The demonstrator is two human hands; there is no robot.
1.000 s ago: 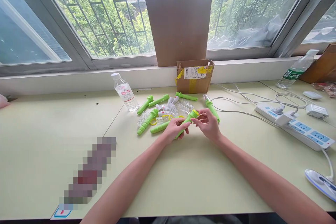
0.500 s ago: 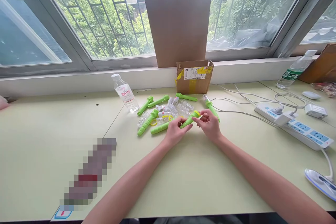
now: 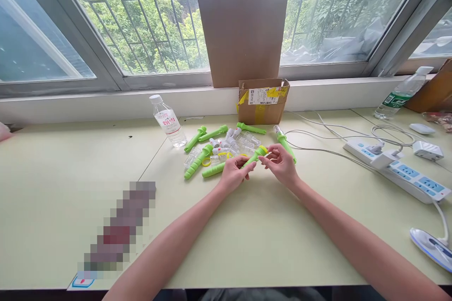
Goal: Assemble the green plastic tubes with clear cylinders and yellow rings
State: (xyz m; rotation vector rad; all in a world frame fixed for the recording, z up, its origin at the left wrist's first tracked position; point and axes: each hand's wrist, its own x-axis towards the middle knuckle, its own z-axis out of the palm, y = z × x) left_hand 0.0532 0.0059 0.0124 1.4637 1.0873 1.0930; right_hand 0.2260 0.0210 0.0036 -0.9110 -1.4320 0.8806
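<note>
Both hands are over the middle of the worktop (image 3: 289, 244), nearer its far edge than its near edge, with a green handle (image 3: 253, 157) between them. The left hand (image 3: 236, 172) is mostly closed, its fingers curled around the handle's lower part and its thumb laid along it. The handle slants, its threaded end up toward the right hand (image 3: 281, 165), and a yellow ring (image 3: 262, 150) sits around that end. The right hand is half curled, with thumb and fingertips close together at the ringed end; whether they grip the ring or only touch it is too small to tell.

Just beyond the hands, toward the far edge, lie more green handles (image 3: 198, 162), clear plastic cups (image 3: 252, 139), small white parts (image 3: 221, 151) and a loose yellow ring (image 3: 206, 162). Beside the right hand, another handle with a clear top (image 3: 285, 146) lies apart from the pile. A cardboard box (image 3: 262, 103) stands at the far edge, a labelled water bottle (image 3: 168, 122) left of the pile, and a power strip (image 3: 395, 169) toward the right edge.
</note>
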